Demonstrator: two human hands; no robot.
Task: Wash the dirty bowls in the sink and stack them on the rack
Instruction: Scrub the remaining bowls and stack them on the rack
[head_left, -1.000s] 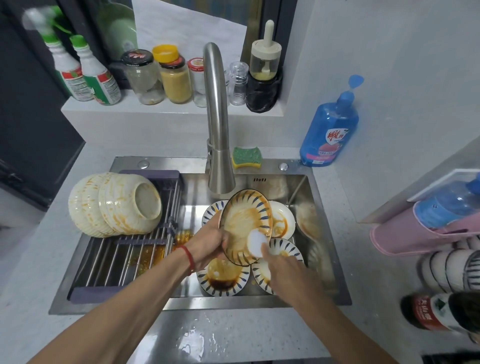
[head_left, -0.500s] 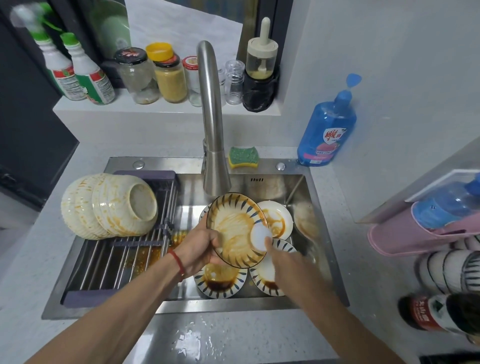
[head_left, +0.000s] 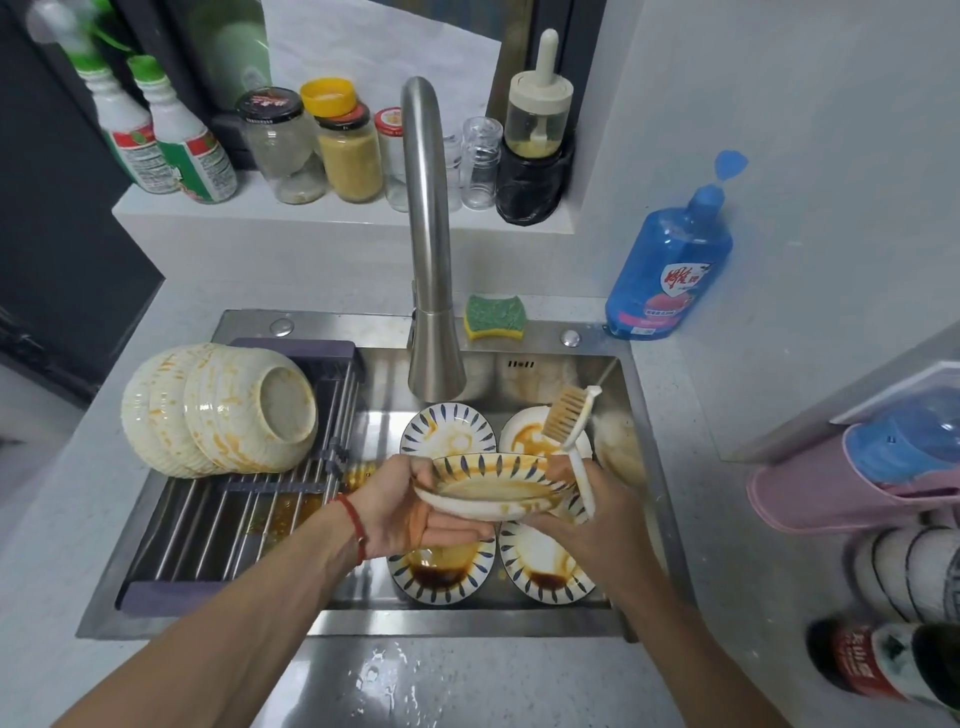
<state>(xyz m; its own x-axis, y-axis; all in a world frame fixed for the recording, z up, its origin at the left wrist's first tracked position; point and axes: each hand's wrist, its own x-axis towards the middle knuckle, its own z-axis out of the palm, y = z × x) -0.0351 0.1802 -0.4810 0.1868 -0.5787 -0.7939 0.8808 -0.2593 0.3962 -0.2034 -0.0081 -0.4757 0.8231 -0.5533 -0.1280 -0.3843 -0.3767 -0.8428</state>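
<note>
My left hand (head_left: 415, 512) grips a blue-striped bowl (head_left: 493, 488) by its left rim, held nearly level above the sink (head_left: 631, 519), brown sauce smeared inside. My right hand (head_left: 597, 512) holds a white dish brush (head_left: 574, 431) by its handle, bristles raised above the bowl's right rim. Below lie several dirty striped bowls, two in front (head_left: 441, 571) (head_left: 545, 566) and two behind (head_left: 449, 428) (head_left: 524, 431). A stack of stained cream bowls (head_left: 218, 410) lies on its side on the roll-up rack (head_left: 208, 525) over the sink's left half.
The steel faucet (head_left: 428, 249) rises just behind the held bowl. A green-yellow sponge (head_left: 493, 317) sits on the sink's back ledge, a blue soap bottle (head_left: 670, 260) to its right. Jars and spray bottles line the shelf behind. Water is pooled on the front counter (head_left: 384, 680).
The bowl has tipped from facing me to nearly level. The brush has left the bowl's inside and now points upward beside its right rim.
</note>
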